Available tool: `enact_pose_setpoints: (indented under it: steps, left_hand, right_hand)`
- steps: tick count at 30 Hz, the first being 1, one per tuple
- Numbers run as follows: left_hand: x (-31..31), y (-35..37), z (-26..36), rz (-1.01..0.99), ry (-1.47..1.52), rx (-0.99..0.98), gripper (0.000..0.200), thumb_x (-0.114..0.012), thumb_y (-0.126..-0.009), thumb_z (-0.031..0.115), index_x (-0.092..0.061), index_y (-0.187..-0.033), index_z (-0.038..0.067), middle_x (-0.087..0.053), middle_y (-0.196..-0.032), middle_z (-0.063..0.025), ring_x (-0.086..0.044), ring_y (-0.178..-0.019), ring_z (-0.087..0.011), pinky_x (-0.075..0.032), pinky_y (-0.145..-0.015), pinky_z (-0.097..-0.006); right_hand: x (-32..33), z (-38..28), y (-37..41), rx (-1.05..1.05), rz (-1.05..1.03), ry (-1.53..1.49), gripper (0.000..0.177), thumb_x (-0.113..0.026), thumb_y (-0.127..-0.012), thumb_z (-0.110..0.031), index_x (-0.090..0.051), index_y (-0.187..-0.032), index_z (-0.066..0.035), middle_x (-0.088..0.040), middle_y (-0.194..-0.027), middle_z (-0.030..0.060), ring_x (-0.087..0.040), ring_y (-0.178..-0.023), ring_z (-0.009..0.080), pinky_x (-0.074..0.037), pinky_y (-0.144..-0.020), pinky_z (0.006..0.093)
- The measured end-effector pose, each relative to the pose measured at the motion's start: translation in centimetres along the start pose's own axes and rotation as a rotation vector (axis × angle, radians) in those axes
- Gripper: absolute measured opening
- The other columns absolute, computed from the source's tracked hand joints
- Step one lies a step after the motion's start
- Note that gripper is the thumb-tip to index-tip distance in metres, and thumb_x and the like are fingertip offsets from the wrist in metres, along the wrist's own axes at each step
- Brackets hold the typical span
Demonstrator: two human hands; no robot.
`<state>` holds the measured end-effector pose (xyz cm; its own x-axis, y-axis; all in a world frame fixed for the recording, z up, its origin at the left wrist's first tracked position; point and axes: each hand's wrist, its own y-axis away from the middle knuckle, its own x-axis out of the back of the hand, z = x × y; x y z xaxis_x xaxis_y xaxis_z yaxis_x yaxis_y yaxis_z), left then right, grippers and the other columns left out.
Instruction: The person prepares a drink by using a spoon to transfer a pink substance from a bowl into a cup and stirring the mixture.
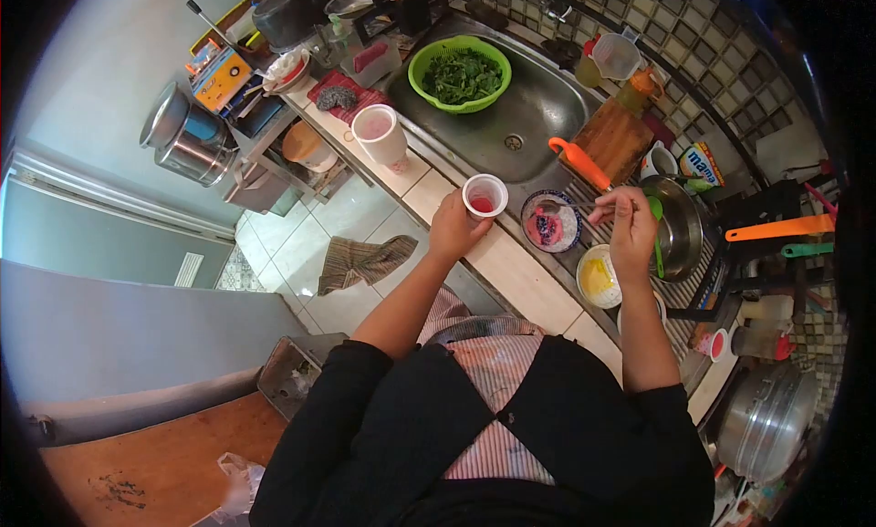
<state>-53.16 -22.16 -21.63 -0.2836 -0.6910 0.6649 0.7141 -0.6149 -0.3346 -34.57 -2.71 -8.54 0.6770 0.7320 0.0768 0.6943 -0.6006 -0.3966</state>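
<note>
My left hand [453,228] grips a small white plastic cup [484,182] with red liquid at its bottom, above the tiled counter edge. In my right hand [631,230] is a thin metal spoon [575,204], its tip over a blue-patterned bowl [574,239]. White matter and bright pink-red patches fill that bowl. Just below the right hand sits a white bowl [585,295] with something yellow in it. Beside the same hand, a green utensil [656,208] leans in a metal pot [695,226]. A stack of white cups [380,136] stands farther left along the counter.
A lime-green colander [505,82] of leafy greens rests in the steel sink [547,142]. An orange-handled tool [580,165] lies by a wooden cutting board [613,136]. An orange utensil handle [776,228] juts out at right. A striped cloth [360,260] lies on the floor.
</note>
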Motion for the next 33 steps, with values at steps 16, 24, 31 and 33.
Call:
enact_pose_setpoints:
  steps: [16, 24, 31, 33]
  left_hand:
    - [-0.1, 0.6, -0.3, 0.0, 0.035, -0.035, 0.064, -0.081, -0.065, 0.02, -0.051, -0.121, 0.007, -0.06, -0.112, -0.0148, -0.057, -0.104, -0.0348, -0.047, -0.087, -0.0437]
    - [0.1, 0.5, -0.1, 0.03, 0.041, -0.072, 0.059, -0.081, -0.065, 0.02, -0.054, -0.115, 0.006, -0.058, -0.104, -0.0159, -0.055, -0.1, -0.0363, -0.047, -0.085, -0.0435]
    - [1.3, 0.1, 1.0, 0.119, 0.035, -0.101, 0.051, -0.082, -0.066, 0.024, -0.062, -0.109, 0.005, -0.068, -0.097, -0.0147, -0.063, -0.091, -0.0337, -0.049, -0.081, -0.0418]
    - [2.0, 0.1, 0.8, 0.0, 0.115, -0.078, 0.051, -0.081, -0.067, 0.023, -0.06, -0.11, 0.005, -0.067, -0.099, -0.0153, -0.061, -0.093, -0.0354, -0.049, -0.082, -0.0429]
  right_hand:
    - [-10.1, 2.6, -3.0, 0.007, -0.48, 0.131, 0.023, -0.055, -0.097, -0.022, -0.061, -0.095, 0.0, -0.066, -0.082, 0.0083, -0.067, -0.073, 0.0137, -0.052, -0.066, 0.0278]
    - [-12.3, 3.2, -5.1, -0.006, -0.374, 0.15, 0.029, -0.043, -0.1, -0.025, -0.058, -0.087, -0.003, -0.062, -0.073, 0.0141, -0.063, -0.064, 0.0282, -0.048, -0.06, 0.0369]
    - [-13.7, 2.0, -5.8, 0.028, -0.355, 0.184, 0.03, -0.044, -0.099, -0.026, -0.058, -0.087, -0.002, -0.062, -0.072, 0.0156, -0.062, -0.069, 0.0343, -0.048, -0.064, 0.041]
    - [-13.7, 2.4, -5.3, 0.134, -0.336, 0.257, 0.03, -0.044, -0.099, -0.026, -0.058, -0.087, -0.002, -0.063, -0.072, 0.0158, -0.062, -0.069, 0.0352, -0.047, -0.064, 0.0418]
